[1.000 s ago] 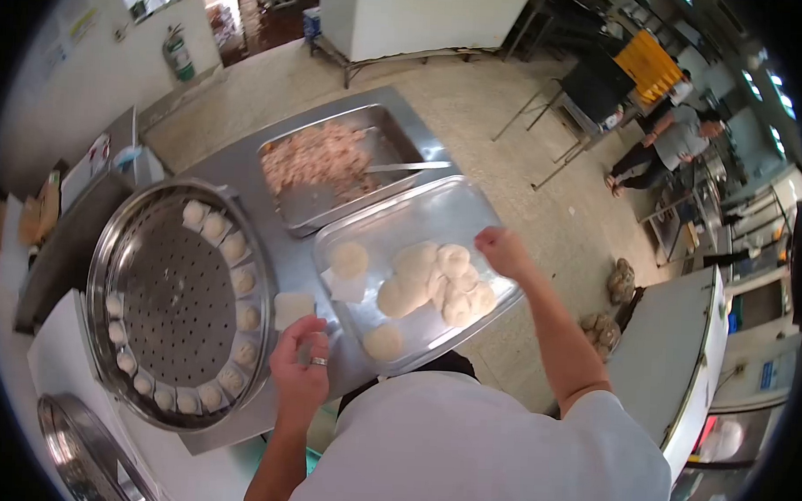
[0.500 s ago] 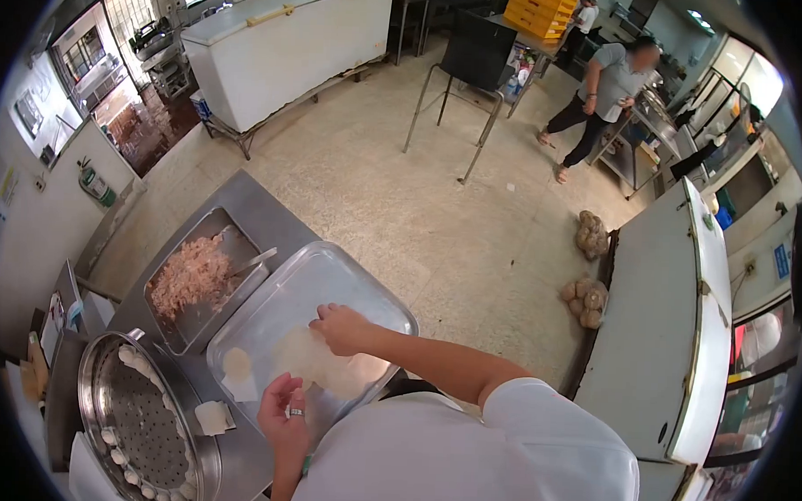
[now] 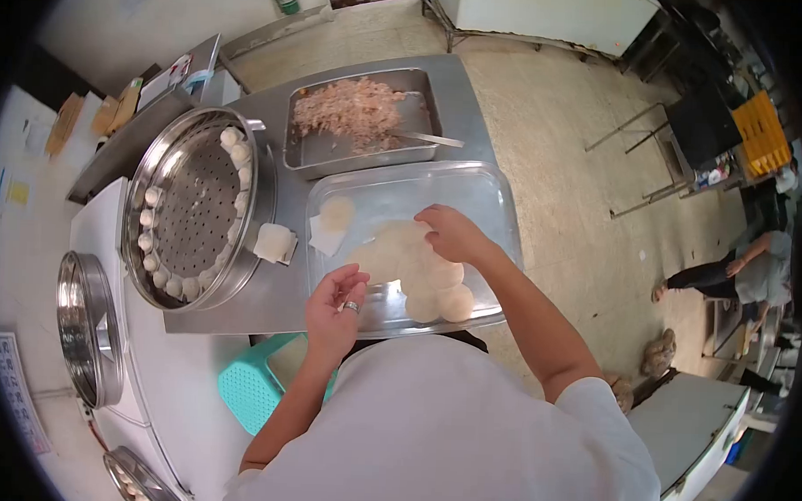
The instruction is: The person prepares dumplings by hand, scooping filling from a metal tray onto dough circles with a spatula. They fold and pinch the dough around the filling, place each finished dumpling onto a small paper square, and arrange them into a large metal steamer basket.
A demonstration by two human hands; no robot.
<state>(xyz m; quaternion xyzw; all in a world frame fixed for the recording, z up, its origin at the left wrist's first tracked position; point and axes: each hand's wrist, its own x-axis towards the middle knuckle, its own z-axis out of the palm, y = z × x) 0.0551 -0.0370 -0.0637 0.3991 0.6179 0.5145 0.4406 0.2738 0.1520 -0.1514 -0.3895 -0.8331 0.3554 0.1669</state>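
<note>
Several pale, thin dough rounds [image 3: 422, 273] lie overlapping in a shiny metal tray [image 3: 500, 196]. At their upper right edge is my right hand [image 3: 454, 235], its fingers bent and a little apart, with the fingertips over the dough. My left hand [image 3: 335, 312], with a ring on one finger, is at the left edge of the rounds, its fingers curled and slightly apart. A single dough round [image 3: 336, 214] lies on white paper [image 3: 325, 239] at the tray's left. Behind stands a pan [image 3: 302, 163] of pinkish minced filling [image 3: 348, 112] with a metal utensil [image 3: 423, 138] in it.
A perforated steamer [image 3: 190, 208] with white dumplings along its rim stands left, beside a dough stack [image 3: 274, 243]. Below the table is a turquoise stool [image 3: 252, 391]. Another metal pan [image 3: 80, 328] is far left. A person [image 3: 762, 272] stands far right, near yellow crates [image 3: 761, 131].
The view has swung left and down, so the table now sits higher and the stool shows. My right hand remains at the dough; my left hand is now closer to the rounds' left edge.
</note>
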